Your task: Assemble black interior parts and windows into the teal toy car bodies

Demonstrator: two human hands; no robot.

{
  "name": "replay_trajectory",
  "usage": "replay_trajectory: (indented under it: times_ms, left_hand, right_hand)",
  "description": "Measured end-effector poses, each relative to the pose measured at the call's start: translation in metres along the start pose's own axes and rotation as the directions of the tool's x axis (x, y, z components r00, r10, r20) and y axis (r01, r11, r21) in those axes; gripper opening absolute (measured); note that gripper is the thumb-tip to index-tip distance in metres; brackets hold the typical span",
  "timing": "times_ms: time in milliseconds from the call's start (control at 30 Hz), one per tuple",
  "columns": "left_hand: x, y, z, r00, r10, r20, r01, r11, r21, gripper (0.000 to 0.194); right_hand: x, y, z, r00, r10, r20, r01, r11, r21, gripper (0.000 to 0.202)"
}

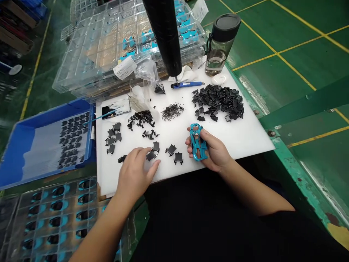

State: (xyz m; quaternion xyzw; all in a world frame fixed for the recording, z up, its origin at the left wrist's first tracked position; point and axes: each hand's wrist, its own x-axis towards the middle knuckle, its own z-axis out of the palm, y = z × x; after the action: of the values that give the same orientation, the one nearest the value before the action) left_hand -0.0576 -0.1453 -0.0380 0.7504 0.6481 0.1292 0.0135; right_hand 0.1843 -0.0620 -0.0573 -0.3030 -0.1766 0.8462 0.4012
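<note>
My right hand (218,153) grips a blue plastic frame (198,142) with several cut-outs, held upright over the front edge of the white board (174,134). Low over the board, my left hand (135,173) has its thumb and forefinger spread. Between and just beyond those fingertips lie two dark plate-like plastic parts (151,155); whether the fingers touch them I cannot tell. Two more parts of that kind (178,157) rest between my hands. Some small black pieces (121,158) are partly hidden behind my left hand.
A black power screwdriver (166,36) hangs over the board, bit downward. Around it are a screw pile (172,111), a heap of black parts (220,102), a blue cutter knife (187,84) and a bottle (222,43). Trays (62,87) stand behind; a blue bin (16,134) is at left.
</note>
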Motion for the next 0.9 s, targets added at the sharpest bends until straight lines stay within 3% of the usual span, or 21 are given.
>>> replay_trajectory:
  times_ms: [133,233,333,433,533,633,767,900]
  left_hand:
    - [0.008,0.028,0.012,0.956,0.287,0.069,-0.28,0.956,-0.086,0.031]
    - [0.014,0.039,0.023,0.924,0.37,0.101,-0.368,0.929,-0.033,0.027]
    - [0.018,0.039,0.027,0.897,0.442,0.011,-0.442,0.897,0.022,0.022]
    - [0.02,0.033,0.021,0.887,0.447,-0.117,-0.457,0.887,-0.069,0.024]
    - [0.021,0.027,0.006,0.913,0.324,-0.247,-0.379,0.9,-0.217,0.032]
    - [0.019,0.027,-0.01,0.903,0.242,-0.356,-0.333,0.917,-0.22,0.039]
    - [0.013,0.037,-0.018,0.862,0.38,-0.336,-0.444,0.886,-0.136,0.043]
    - [0.011,0.047,-0.015,0.815,0.49,-0.311,-0.52,0.854,-0.018,0.033]
  right_hand:
    - [0.001,0.0,0.003,1.0,0.004,-0.026,-0.003,0.999,0.046,0.034]
    - [-0.001,0.0,0.004,0.999,0.004,-0.054,0.0,0.997,0.077,0.032]
    - [-0.006,-0.002,0.005,0.996,0.008,-0.09,0.0,0.996,0.088,0.03]
    - [-0.01,-0.005,0.01,0.99,0.028,-0.14,-0.012,0.993,0.114,0.036]
    - [-0.012,-0.006,0.016,0.988,0.057,-0.146,-0.036,0.989,0.146,0.039]
    - [-0.012,-0.001,0.023,0.989,0.1,-0.105,-0.081,0.982,0.17,0.035]
    - [-0.008,0.013,0.033,0.981,0.187,-0.044,-0.174,0.96,0.219,0.033]
    - [-0.007,0.027,0.038,0.964,0.265,-0.032,-0.251,0.94,0.231,0.039]
